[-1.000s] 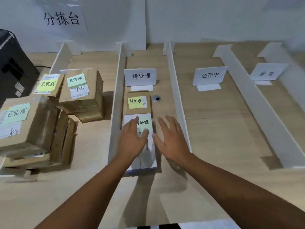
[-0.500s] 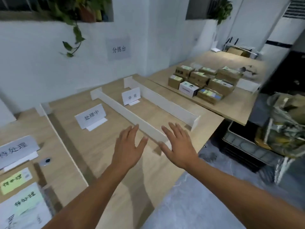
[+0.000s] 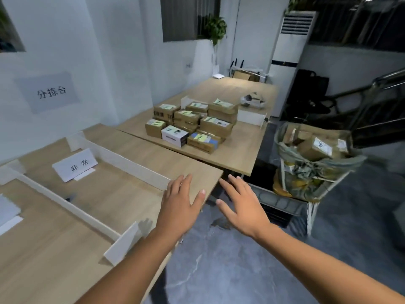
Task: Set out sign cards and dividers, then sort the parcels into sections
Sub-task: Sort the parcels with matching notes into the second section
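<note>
Parcels [image 3: 215, 126] are stacked in a cluster on the far worktop [image 3: 241, 150], well apart from both grips. They are judged light, stiff cardboard boxes with slightly slick taped faces; each is best taken by opposite side walls, not by the sticky notes [image 3: 221, 102] on top. The left grip [image 3: 179, 207] is spread wide and empty over the near worktop [image 3: 131, 194] corner, the right grip [image 3: 241, 207] likewise over the floor [image 3: 219, 270].

Soft, cool, even indoor light, fairly bright on the wall [image 3: 122, 62] at 11 o'clock, dim toward 1 and 3 o'clock. Faint shadows on the table [image 3: 54, 260]. Motion blur throughout; wide-angle bending at the edges
</note>
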`<state>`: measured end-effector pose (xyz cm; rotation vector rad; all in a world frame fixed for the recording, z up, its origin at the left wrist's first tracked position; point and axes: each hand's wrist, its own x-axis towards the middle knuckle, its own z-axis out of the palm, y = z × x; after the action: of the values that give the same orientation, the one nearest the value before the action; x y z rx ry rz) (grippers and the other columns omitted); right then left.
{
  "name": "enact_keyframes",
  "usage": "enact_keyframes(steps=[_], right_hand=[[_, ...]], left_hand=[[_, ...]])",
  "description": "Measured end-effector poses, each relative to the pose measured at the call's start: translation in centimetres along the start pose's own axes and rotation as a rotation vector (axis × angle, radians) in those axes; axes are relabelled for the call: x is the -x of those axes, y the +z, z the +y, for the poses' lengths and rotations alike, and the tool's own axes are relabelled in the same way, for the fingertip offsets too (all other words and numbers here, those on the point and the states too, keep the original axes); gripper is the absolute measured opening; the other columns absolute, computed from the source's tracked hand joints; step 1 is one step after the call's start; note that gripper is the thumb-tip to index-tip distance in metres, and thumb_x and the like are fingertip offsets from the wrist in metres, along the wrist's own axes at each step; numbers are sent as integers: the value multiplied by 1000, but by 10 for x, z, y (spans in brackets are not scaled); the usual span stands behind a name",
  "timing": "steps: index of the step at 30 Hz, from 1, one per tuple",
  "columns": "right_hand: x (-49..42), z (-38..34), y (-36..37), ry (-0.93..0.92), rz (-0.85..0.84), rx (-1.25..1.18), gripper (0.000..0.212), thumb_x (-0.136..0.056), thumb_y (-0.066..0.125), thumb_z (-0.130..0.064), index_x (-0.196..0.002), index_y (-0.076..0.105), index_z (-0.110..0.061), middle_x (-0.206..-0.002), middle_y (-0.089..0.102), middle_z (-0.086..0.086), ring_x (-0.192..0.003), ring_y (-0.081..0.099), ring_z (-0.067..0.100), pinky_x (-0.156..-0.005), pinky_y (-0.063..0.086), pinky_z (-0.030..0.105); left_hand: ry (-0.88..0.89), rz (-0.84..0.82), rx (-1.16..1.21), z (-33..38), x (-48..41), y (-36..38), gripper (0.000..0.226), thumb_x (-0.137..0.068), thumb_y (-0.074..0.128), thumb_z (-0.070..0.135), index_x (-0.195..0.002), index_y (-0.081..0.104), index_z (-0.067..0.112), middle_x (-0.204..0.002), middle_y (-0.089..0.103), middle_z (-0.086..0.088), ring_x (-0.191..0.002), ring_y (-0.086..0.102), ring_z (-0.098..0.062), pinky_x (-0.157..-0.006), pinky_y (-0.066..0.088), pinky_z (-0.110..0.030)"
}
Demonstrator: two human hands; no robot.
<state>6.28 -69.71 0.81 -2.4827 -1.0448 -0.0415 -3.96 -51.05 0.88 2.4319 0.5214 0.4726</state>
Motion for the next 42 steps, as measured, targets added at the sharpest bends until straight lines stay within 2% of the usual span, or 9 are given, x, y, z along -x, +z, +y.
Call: enact_keyframes(steps=[8, 17, 26, 29, 32, 35, 37, 39, 42], right_hand=[[-119, 105, -1, -17, 14, -14, 66, -100, 41, -59, -158, 33, -28, -164, 28, 4, -151, 23, 24, -122, 23, 41], [-291, 221, 7, 8, -81, 18, 66, -101, 36, -62, -160, 24, -35, -167, 21, 0, -153, 17, 19, -124, 17, 34], [-469, 337, -20, 4, -23, -75, 68, -98, 33, -66, -158, 29, -35, -164, 27, -2, -151, 22, 16, -121, 20, 32], [-534, 384, -16, -24, -25, -115, 63, -100, 38, -61, -157, 30, -36, -162, 29, -4, -149, 25, 15, -116, 18, 27], [-606, 431, -14, -69, -28, -201, 66, -97, 37, -65, -155, 34, -35, -158, 34, -7, -145, 29, 12, -112, 21, 25], [-682, 479, -13, -121, -53, -254, 68, -96, 35, -69, -154, 35, -33, -157, 36, -7, -145, 31, 12, -116, 26, 31], [-730, 506, -11, -143, -73, -295, 65, -97, 39, -66, -153, 38, -31, -155, 39, -6, -144, 34, 14, -115, 27, 33], [-776, 528, -7, -156, -103, -333, 64, -98, 43, -62, -152, 40, -28, -153, 41, -4, -142, 36, 15, -112, 26, 29], [-839, 547, 5, -189, -189, -345, 67, -98, 44, -62, -154, 38, -26, -156, 39, -3, -143, 35, 15, -111, 24, 28]], left_hand=[[-63, -23, 20, 11, -148, 72, 68, -101, 41, 59, -159, 28, 26, -167, 24, -3, -155, 14, -22, -124, 20, -48], [-122, -23, 113, 6, -350, 161, 69, -101, 43, 57, -159, 29, 22, -165, 25, -6, -153, 17, -21, -123, 20, -41], [-183, 14, 173, 25, -514, 204, 76, -98, 41, 64, -157, 30, 19, -162, 30, -9, -151, 24, -24, -123, 25, -44], [-235, 45, 203, 34, -569, 233, 79, -99, 46, 60, -159, 28, 12, -163, 28, -13, -152, 23, -25, -124, 23, -40], [-310, 108, 285, 44, -630, 267, 77, -99, 51, 57, -156, 32, 10, -159, 34, -13, -145, 34, -25, -119, 32, -45], [-415, 172, 300, 55, -690, 299, 73, -99, 50, 59, -155, 34, 15, -157, 35, -11, -142, 37, -25, -117, 35, -48], [-477, 174, 294, 61, -725, 320, 77, -98, 49, 62, -158, 28, 18, -162, 31, -8, -148, 32, -25, -120, 32, -51], [-521, 192, 275, 64, -759, 337, 80, -97, 50, 64, -160, 24, 21, -166, 27, -4, -150, 28, -21, -123, 26, -43], [-574, 300, 338, 65, -800, 356, 79, -95, 55, 64, -158, 23, 29, -160, 32, 5, -137, 29, -3, -109, 24, -28]])
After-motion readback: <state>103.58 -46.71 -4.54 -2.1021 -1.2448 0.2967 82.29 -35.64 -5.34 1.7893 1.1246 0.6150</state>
